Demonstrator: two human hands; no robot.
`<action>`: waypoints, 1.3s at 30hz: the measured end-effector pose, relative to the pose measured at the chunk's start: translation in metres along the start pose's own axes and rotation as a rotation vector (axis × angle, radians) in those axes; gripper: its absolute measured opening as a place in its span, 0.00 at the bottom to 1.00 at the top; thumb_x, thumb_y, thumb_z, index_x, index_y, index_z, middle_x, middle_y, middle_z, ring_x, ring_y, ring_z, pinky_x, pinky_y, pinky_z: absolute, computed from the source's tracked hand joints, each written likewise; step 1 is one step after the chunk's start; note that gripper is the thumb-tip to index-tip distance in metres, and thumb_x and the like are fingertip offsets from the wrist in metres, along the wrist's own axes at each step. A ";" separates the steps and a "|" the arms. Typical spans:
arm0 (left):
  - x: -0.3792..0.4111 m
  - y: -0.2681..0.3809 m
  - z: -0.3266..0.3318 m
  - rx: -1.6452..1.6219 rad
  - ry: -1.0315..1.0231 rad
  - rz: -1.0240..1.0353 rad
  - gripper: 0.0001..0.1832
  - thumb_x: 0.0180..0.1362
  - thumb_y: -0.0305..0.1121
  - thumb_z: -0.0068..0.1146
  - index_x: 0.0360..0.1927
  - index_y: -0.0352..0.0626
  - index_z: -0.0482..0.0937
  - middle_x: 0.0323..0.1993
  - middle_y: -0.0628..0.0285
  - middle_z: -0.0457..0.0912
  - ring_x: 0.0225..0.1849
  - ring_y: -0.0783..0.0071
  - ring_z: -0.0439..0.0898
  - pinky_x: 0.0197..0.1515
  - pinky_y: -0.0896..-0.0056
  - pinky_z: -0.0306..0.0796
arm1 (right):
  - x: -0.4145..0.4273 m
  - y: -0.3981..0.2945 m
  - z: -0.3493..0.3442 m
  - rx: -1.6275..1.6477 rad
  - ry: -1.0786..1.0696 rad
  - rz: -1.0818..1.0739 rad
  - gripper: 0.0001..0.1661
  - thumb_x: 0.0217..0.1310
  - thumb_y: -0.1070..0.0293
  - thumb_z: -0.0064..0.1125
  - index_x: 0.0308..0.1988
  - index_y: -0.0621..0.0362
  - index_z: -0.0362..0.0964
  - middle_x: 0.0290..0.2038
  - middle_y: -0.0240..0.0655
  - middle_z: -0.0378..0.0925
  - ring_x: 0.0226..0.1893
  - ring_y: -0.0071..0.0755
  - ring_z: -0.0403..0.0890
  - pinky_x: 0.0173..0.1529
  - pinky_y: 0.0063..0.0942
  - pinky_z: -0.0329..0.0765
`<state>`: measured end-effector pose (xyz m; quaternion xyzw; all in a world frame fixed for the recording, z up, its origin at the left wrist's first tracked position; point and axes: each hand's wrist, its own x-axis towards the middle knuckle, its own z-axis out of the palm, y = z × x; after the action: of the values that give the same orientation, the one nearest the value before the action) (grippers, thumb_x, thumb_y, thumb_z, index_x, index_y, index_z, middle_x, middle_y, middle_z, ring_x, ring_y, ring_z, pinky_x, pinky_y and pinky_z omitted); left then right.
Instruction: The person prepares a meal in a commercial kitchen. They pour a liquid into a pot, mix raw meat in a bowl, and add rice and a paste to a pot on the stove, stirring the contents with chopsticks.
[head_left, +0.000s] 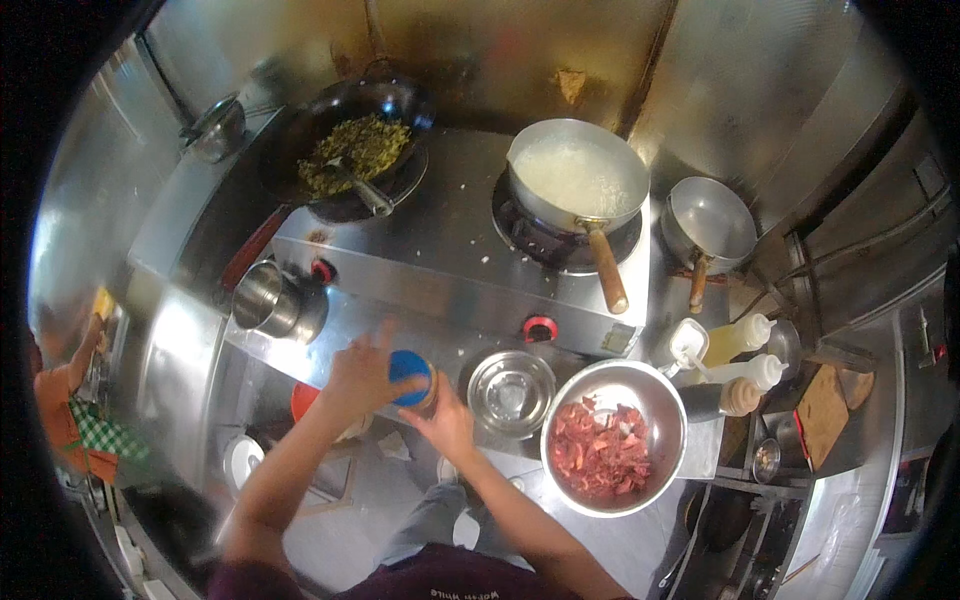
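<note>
My right hand (450, 426) holds a jar-like container with a blue top (409, 375) above the front of the steel counter. Against its left side is my left hand (364, 379), somewhat blurred, a finger extended and the thumb reaching across the blue surface. Whether that hand grips the top is unclear, and the container's body is mostly hidden. Just to the right sits a round steel bowl (511, 394). Beyond it, a large steel mixing bowl (667, 450) holds pieces of raw red meat (600, 450).
A wok (412, 101) with chopped greens and a ladle sits back left. On the right burner stands a wooden-handled saucepan (574, 217) of whitish liquid; an empty saucepan (712, 217) is beside it. Squeeze bottles (739, 334) cluster right. Another person (56, 397) stands far left.
</note>
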<state>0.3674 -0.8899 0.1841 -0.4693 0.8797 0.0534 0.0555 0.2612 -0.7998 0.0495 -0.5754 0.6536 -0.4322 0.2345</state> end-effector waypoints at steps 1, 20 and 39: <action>-0.007 -0.010 0.017 0.052 0.158 0.297 0.47 0.47 0.70 0.42 0.49 0.29 0.66 0.26 0.44 0.78 0.30 0.53 0.80 0.32 0.60 0.73 | 0.000 -0.008 -0.001 0.029 -0.028 -0.002 0.50 0.38 0.50 0.69 0.54 0.69 0.56 0.40 0.51 0.74 0.32 0.48 0.80 0.31 0.36 0.77; 0.000 -0.013 0.029 -0.115 -0.072 -0.163 0.40 0.44 0.67 0.47 0.34 0.30 0.74 0.28 0.45 0.76 0.26 0.51 0.79 0.26 0.57 0.73 | -0.003 -0.012 0.017 -0.029 -0.009 0.012 0.50 0.37 0.47 0.69 0.53 0.69 0.58 0.32 0.50 0.77 0.28 0.51 0.79 0.30 0.39 0.75; -0.008 -0.117 0.049 -0.895 0.313 -0.305 0.42 0.40 0.54 0.62 0.52 0.38 0.59 0.43 0.44 0.72 0.40 0.52 0.77 0.44 0.60 0.69 | -0.030 -0.030 0.006 0.159 0.096 0.302 0.19 0.49 0.62 0.65 0.36 0.67 0.72 0.16 0.28 0.68 0.16 0.20 0.67 0.21 0.19 0.65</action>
<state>0.4713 -0.9407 0.1319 -0.5728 0.6897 0.3458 -0.2770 0.2897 -0.7717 0.0656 -0.4288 0.7070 -0.4692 0.3100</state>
